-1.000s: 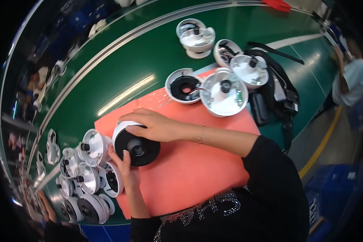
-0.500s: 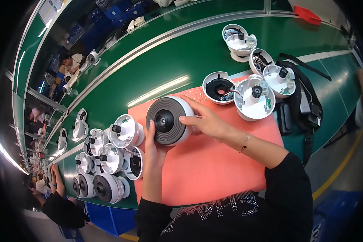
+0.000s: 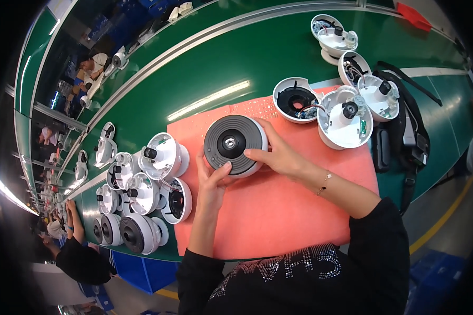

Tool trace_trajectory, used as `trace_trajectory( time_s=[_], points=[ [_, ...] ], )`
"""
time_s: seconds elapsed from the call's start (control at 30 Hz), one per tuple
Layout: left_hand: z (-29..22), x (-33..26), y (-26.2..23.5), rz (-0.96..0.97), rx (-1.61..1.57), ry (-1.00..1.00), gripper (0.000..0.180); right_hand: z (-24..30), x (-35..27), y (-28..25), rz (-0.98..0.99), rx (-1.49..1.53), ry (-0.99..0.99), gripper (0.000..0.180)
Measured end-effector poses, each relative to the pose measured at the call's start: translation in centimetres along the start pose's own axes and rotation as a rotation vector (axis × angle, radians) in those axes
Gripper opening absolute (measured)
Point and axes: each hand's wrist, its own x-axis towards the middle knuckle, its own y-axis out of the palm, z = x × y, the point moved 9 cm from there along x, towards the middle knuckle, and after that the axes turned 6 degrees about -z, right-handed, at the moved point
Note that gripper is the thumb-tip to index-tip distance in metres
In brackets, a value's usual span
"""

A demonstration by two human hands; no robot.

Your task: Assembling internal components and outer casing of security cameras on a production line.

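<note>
A round white security camera, with a dark grey ringed face and a black lens in its middle, is held up above a pink-orange cloth. My left hand grips its lower left edge, the thumb lying on the grey rim. From the right, my right hand clasps the casing, its thumb on the front and its other fingers going round behind. Right of the cloth's far part sit an opened white camera housing with its inner parts bare and a loose front cover wired to it.
Several opened camera housings crowd the green bench at left, beside closed cameras. More open housings stand at far right, near a black strap bag. A co-worker sits at lower left; a red tray lies far right.
The camera has shifted right and slightly up in the picture, its face turned more toward me. My left thumb has slid from the face's left side to its lower rim.
</note>
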Motion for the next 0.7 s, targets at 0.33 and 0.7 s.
trace_trajectory(
  time_s=[0.33, 0.7],
  points=[
    [0.2, -0.2, 0.2, 0.022, -0.023, 0.028, 0.063, 0.3, -1.5, 0.6, -0.033, -0.064, -0.072, 0.102],
    [0.1, -0.6, 0.4, 0.015, -0.294, -0.064, 0.051, 3.2, -1.9, 1.5, -0.038, -0.232, -0.283, 0.095]
  ],
)
